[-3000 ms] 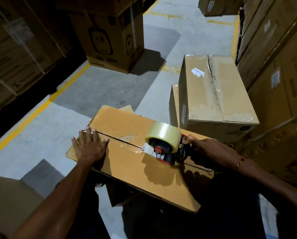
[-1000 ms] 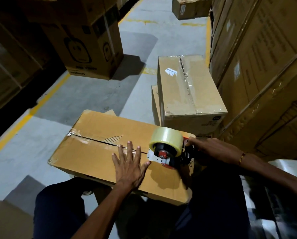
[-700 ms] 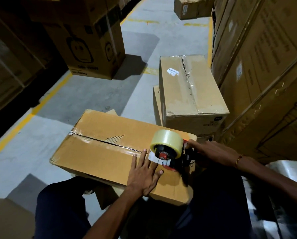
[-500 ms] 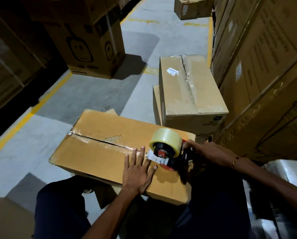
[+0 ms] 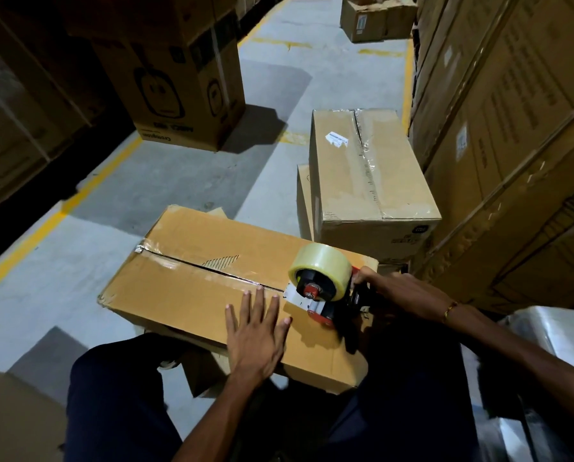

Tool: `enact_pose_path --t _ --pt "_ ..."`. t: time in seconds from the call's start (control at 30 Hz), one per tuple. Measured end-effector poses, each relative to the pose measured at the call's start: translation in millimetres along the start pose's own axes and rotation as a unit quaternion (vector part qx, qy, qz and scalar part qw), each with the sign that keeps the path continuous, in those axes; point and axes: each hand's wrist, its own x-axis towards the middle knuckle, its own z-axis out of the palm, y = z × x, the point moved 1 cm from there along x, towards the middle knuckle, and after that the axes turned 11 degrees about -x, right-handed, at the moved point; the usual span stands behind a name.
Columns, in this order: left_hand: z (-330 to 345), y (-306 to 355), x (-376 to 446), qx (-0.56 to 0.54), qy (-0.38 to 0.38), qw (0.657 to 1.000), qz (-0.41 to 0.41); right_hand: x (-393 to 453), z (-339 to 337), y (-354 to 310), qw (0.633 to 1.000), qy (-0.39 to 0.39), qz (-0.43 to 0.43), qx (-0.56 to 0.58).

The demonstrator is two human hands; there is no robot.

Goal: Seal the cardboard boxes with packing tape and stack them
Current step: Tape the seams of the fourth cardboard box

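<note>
Brown rectangular cardboard box (image 5: 212, 295) on lap, left hand (image 5: 257, 338) flat beside seam, right hand (image 5: 402, 295) gripping red tape dispenser (image 5: 322, 288) near 3 o'clock edge, bare grey concrete floor (image 5: 185, 181) toward 11 o'clock

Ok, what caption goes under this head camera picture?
Left hand flat on the cardboard box, right hand pulling the tape dispenser along its seam.

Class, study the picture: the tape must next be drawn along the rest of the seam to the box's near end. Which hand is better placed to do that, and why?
The right hand: it already grips the tape dispenser on the seam. The left hand lies flat on the box, steadying it.
</note>
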Motion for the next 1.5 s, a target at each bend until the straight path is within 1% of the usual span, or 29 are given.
enact_pose_path --t 0.07,0.17,0.37,0.57,0.73,0.87,0.97,1.2,1.3,1.5 --pt "-2.5 -8.3 1.2 -0.01 0.019 1.0 -0.001 -2.0 -2.1 -6.5 1.0 -0.001 -0.002 0.013" --pt "-8.5 -26.0 5.5 -0.013 0.044 0.999 -0.002 1.5 -7.4 -17.9 1.0 0.017 -0.013 0.017" --pt "-20.5 -65.5 22.7 -0.014 0.048 0.998 -0.022 23.3 -18.0 -52.2 0.999 0.029 -0.029 -0.019" --pt "-32.7 -97.5 42.4 -0.022 0.063 0.998 -0.001 41.7 -26.9 -63.8 0.999 0.03 -0.03 -0.025" --pt "-43.7 -122.4 68.3 0.005 0.057 0.998 0.021 62.6 -26.1 -76.6 0.997 0.048 -0.053 -0.026" --pt "-49.9 -133.0 84.3 0.012 0.061 0.997 0.036 72.1 -28.5 -82.0 0.997 0.059 -0.04 0.002" --pt "-53.2 -139.4 94.6 0.017 0.066 0.997 0.048 75.1 -29.9 -84.4 0.998 0.058 -0.032 0.025" --pt "-55.7 -150.6 108.1 0.028 0.068 0.996 0.058 82.6 -26.3 -88.8 0.996 0.082 -0.021 0.015" --pt "-56.3 -146.4 108.1 0.035 0.05 0.996 0.06 81.3 -22.9 -86.5 0.996 0.087 -0.017 0.011" --pt "-48.8 -110.4 98.1 0.036 0.004 0.991 0.127 79.0 -9.7 -77.6 0.992 0.11 -0.032 0.049"
